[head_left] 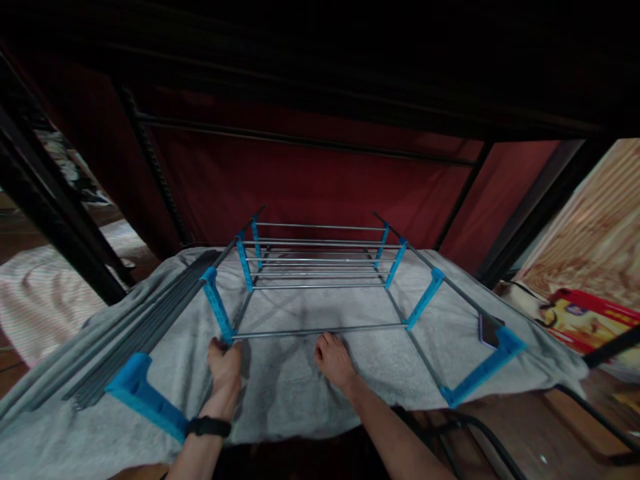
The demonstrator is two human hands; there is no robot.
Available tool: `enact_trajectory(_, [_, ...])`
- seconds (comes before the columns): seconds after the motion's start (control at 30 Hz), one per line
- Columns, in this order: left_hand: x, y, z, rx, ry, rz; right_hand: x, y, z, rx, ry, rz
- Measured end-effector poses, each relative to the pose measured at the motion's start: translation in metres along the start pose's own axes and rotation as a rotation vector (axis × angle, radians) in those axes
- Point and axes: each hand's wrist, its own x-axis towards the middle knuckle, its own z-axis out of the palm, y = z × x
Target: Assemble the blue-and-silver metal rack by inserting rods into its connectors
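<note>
We work on the metal rack (320,280) lying on the grey towel (280,393), and the step in hand looks like seating the nearest rod (320,330) into the blue connector (219,307) at its left end. To do this well, we judge, we should keep the rod level and push straight along its line, so the end goes squarely into the socket without bending the frame.

Our left hand (225,367) sits right under that connector, fingers curled up around its lower end where the rod meets it; the hand is closed on the joint, though how firmly we cannot tell. A black band (209,427) is on that wrist. Just left of this hand lies a loose blue bracket (143,393) beside a bundle of dark rods (145,333).

Our right hand (334,360) lies flat, fingers loosely apart, fingertips touching or just under the middle of the same rod; it holds nothing.

Beyond both hands the further rods run across between blue uprights. Well right of the right hand another blue end piece (483,370) reaches the towel's edge, and behind everything hangs a red cloth wall (310,180).
</note>
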Motion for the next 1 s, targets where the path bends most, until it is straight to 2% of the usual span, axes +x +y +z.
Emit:
enact_trajectory(0.1, [0.002, 0.0, -0.002, -0.06, 0.038, -0.077, 0.003, -0.005, 0.0, 0.018, 0.007, 0.063])
enact_trajectory(0.27, [-0.003, 0.0, 0.004, -0.193, 0.16, -0.09, 0.005, -0.006, -0.002, 0.064, 0.011, 0.059])
enact_trajectory(0.37, [-0.012, 0.0, 0.014, -0.299, 0.116, -0.087, 0.009, -0.001, -0.004, 0.117, 0.089, 0.05])
enact_trajectory(0.43, [-0.02, 0.0, 0.024, -0.328, 0.008, -0.068, 0.012, 0.003, -0.005, 0.137, 0.156, 0.035])
enact_trajectory(0.5, [-0.028, 0.0, 0.035, -0.282, -0.148, 0.001, 0.015, 0.006, -0.006, 0.15, 0.204, 0.027])
enact_trajectory(0.57, [-0.035, 0.001, 0.046, -0.166, -0.285, 0.133, 0.016, 0.008, -0.005, 0.145, 0.229, 0.033])
enact_trajectory(0.63, [-0.039, 0.002, 0.055, -0.009, -0.371, 0.299, 0.016, 0.009, -0.002, 0.118, 0.224, 0.042])
enact_trajectory(0.8, [-0.044, 0.009, 0.058, 0.486, -0.58, 0.679, 0.012, 0.013, 0.003, 0.03, 0.118, 0.022])
enact_trajectory(0.9, [-0.047, 0.013, 0.055, 0.739, -0.751, 0.789, 0.013, 0.014, -0.003, -0.001, 0.037, 0.021])
enact_trajectory(1.0, [-0.046, 0.016, 0.054, 0.865, -0.875, 0.848, 0.02, 0.009, -0.014, -0.035, -0.065, 0.042])
